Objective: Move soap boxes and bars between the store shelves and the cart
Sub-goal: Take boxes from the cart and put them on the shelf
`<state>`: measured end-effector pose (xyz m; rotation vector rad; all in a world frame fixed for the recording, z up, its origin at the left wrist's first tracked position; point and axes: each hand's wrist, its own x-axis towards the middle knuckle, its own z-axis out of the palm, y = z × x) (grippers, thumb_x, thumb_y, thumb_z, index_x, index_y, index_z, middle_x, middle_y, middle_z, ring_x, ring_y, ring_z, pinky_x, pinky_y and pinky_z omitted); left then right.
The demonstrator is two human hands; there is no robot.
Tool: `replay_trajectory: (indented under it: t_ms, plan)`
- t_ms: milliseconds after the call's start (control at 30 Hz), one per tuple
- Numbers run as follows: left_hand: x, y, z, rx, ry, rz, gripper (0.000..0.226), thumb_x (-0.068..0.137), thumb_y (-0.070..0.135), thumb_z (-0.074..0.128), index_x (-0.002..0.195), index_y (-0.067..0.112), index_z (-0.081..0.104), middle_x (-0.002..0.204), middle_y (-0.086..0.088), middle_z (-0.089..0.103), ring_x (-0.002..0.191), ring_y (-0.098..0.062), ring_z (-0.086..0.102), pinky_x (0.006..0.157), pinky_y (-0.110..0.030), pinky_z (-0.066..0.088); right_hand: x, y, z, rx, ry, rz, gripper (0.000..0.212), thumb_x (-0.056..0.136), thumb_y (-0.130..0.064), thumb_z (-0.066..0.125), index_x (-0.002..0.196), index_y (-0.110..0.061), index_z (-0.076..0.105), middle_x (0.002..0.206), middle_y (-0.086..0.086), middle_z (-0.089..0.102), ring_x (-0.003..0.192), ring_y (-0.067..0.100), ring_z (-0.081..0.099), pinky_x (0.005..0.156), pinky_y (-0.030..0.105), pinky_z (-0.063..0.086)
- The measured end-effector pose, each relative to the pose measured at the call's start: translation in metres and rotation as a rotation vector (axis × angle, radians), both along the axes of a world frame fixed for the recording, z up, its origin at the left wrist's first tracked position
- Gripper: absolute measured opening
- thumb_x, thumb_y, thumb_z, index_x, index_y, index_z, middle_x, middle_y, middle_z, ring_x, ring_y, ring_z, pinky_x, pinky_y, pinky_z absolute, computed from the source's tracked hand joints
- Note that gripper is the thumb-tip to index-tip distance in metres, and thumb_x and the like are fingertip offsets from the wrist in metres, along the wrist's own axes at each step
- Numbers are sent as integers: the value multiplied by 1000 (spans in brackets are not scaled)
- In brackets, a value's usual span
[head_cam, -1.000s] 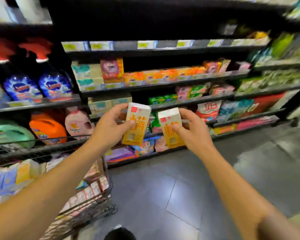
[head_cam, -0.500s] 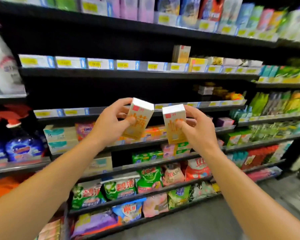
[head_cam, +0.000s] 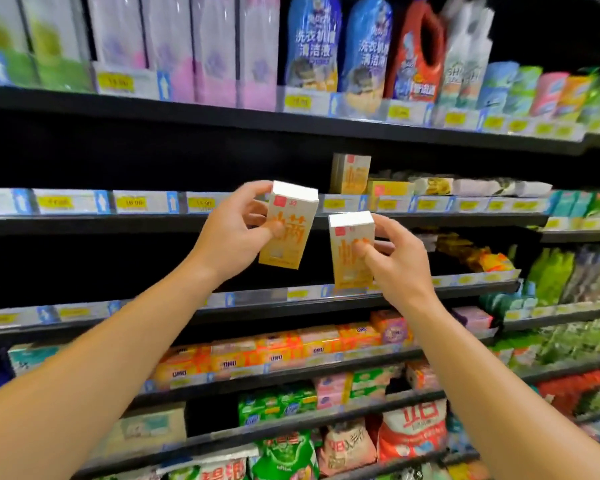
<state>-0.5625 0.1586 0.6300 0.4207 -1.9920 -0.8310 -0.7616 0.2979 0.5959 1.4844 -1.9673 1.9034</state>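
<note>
Both hands are raised in front of the store shelves, each gripping one yellow soap box upright: the left hand (head_cam: 234, 233) has its thumb across the front face and its fingers curled round the far side of the left soap box (head_cam: 289, 225), which tilts slightly to the right, while the right hand (head_cam: 397, 261) pinches the right soap box (head_cam: 351, 249) with its thumb on the front and its fingers behind the right edge. The two boxes are just beside each other without touching, the left one higher, and both are held in the air in front of the dark gap between two shelf levels. Behind them the shelving unit (head_cam: 153, 223) fills the view, with yellow price labels along its edges. On the top shelf stand tall pink and white packs (head_cam: 215, 50), blue refill pouches (head_cam: 314, 46) and a red detergent bottle (head_cam: 420, 53). On the level behind the hands a matching yellow box (head_cam: 352, 173) stands upright, near lower flat packs to its right. Further down lie rows of orange soap bars (head_cam: 278, 348), then green and pink packets.
</note>
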Motion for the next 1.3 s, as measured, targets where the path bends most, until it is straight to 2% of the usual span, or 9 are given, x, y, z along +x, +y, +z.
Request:
replay_trajectory:
  t_ms: [167, 333, 467, 567, 700, 933, 1033, 1233, 1300]
  plan:
    - [-53, -2, 15, -87, 82, 56, 46, 88, 9, 70, 126, 30, 55, 111, 10, 68, 105, -3, 63, 83, -17, 51, -56, -11, 4, -6, 13, 55, 41, 92, -16, 69, 125, -37, 59, 109, -26, 62, 95, -6, 62, 70, 20, 57]
    - [-110, 2, 24, -149, 168, 125, 47, 86, 6, 71, 121, 32, 54, 106, 12, 69, 104, 0, 64, 78, -11, 52, -120, -18, 8, -1, 20, 103, 41, 92, -16, 70, 130, -30, 61, 114, -19, 65, 102, 2, 64, 68, 19, 57]
    - [-149, 1, 33, -183, 245, 176, 46, 85, 4, 71, 120, 28, 55, 103, 10, 70, 103, -3, 66, 86, -21, 54, -158, -21, 12, 3, 32, 144, 41, 92, -17, 70, 130, -29, 61, 111, -21, 65, 100, 1, 65, 66, 19, 57]
    - [-171, -1, 44, -205, 275, 221, 44, 84, 4, 73, 116, 28, 54, 101, 10, 70, 102, -4, 66, 86, -21, 54, -178, -24, 12, 8, 27, 185, 40, 92, -16, 70, 128, -31, 60, 110, -20, 65, 99, 3, 66, 66, 19, 58]
    - [-191, -1, 55, -224, 263, 256, 42, 85, 8, 74, 116, 26, 52, 101, 11, 69, 103, -2, 66, 86, -20, 54, -195, -28, 11, -7, 15, 231, 40, 92, -14, 70, 127, -31, 61, 112, -22, 64, 99, 0, 65, 66, 17, 56]
    - [-215, -10, 46, -246, 173, 276, 44, 87, 6, 71, 122, 24, 53, 109, 10, 69, 109, -5, 64, 95, -34, 54, -208, -41, 6, -26, 2, 303, 39, 91, -13, 70, 121, -36, 61, 111, -20, 67, 98, -1, 66, 71, 19, 58]
    - [-220, -14, 46, -232, 179, 278, 44, 87, 4, 70, 123, 22, 53, 110, 11, 68, 110, -4, 63, 96, -34, 54, -210, -44, 3, -15, 5, 322, 40, 90, -12, 70, 117, -39, 60, 110, -21, 66, 99, 0, 65, 74, 21, 58]
    - [-227, -19, 46, -232, 151, 283, 45, 88, 4, 68, 125, 25, 52, 114, 11, 66, 112, -4, 62, 96, -29, 53, -214, -50, 1, -21, 9, 347, 40, 90, -11, 70, 125, -29, 62, 111, -23, 64, 99, -11, 61, 74, 11, 52]
    - [-228, -21, 45, -233, 154, 291, 46, 88, 4, 69, 126, 24, 53, 115, 12, 65, 112, -3, 61, 96, -27, 53, -216, -52, 0, -21, 1, 353, 41, 90, -11, 70, 126, -29, 62, 112, -21, 65, 100, -9, 62, 76, 13, 54]
